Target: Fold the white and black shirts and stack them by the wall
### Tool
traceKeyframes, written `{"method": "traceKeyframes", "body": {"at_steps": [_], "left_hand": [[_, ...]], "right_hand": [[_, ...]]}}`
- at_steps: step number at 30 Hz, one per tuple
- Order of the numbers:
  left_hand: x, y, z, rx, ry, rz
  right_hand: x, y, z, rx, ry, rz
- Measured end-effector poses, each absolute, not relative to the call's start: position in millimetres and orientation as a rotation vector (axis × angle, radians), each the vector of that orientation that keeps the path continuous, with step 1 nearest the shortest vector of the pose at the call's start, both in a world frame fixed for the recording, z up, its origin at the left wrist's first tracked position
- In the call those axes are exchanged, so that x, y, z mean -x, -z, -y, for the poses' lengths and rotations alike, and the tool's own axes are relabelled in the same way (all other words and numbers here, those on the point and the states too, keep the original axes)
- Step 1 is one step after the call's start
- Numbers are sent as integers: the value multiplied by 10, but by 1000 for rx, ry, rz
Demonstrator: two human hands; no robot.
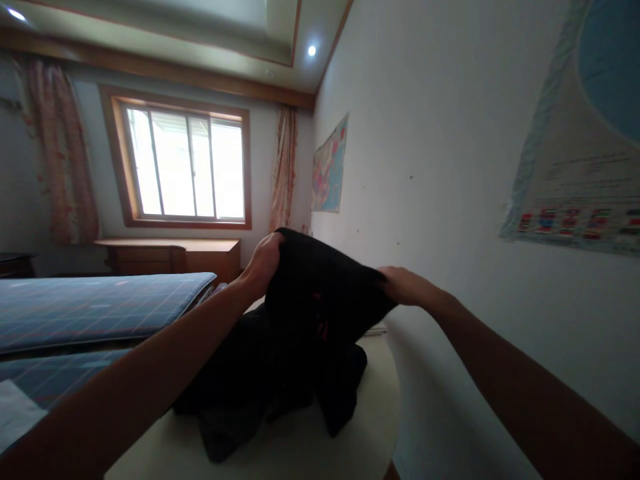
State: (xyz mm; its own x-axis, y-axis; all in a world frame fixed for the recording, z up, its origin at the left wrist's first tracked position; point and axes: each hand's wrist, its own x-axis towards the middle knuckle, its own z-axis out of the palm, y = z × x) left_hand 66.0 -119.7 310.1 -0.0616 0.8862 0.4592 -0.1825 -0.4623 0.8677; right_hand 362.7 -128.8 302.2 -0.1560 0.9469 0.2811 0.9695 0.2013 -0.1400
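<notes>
A black garment (320,287) with a small reddish mark hangs stretched between my two hands. My left hand (265,260) grips its upper left edge, fingers closed on the cloth. At the upper right corner, my right hand (400,285) is closed on the same garment. Its lower part lies bunched on a pale round-edged table (373,413). Whether the dark heap below is one piece or several, I cannot tell. The fingertips of both hands are partly hidden by the fabric.
A blue plaid mattress (100,303) lies to the left, with another plaid layer beneath it. The white wall (440,167) runs close along the right, bearing maps. A wooden desk (213,250) stands under the window at the back.
</notes>
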Motion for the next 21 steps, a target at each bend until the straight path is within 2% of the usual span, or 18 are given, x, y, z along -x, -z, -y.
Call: {"method": "traceKeyframes", "body": {"at_steps": [2,5,7,10,13,18,21], "left_hand": [[-686,-3168,1213,-1504,-1532,-759],[-803,-3187,1210,-1719,-1413,-840],[-927,-3181,1188,-1854,-1412,-911],[-1087,-3200,1140,-2038,-1462,-805],[-1096,-3253,1099,-2093,-1415,-685],[-873,-3275,1047,-1892,-1282,-790],[-801,-3243,1021,-1736,-1251,-827]], "right_hand": [[-3628,-3155,1233,1675,141,1910],[-3433,-3394,1213,1300,-63,1649],[-3196,-3513,1228,1027,-214,1571],[-2873,-3604,1254,826,-202,1552],[-2807,-3637,1276,881,-3,1551],[-3145,-3655,1300,1271,388,1619],[-3269,-3580,1276,1360,529,1646]]}}
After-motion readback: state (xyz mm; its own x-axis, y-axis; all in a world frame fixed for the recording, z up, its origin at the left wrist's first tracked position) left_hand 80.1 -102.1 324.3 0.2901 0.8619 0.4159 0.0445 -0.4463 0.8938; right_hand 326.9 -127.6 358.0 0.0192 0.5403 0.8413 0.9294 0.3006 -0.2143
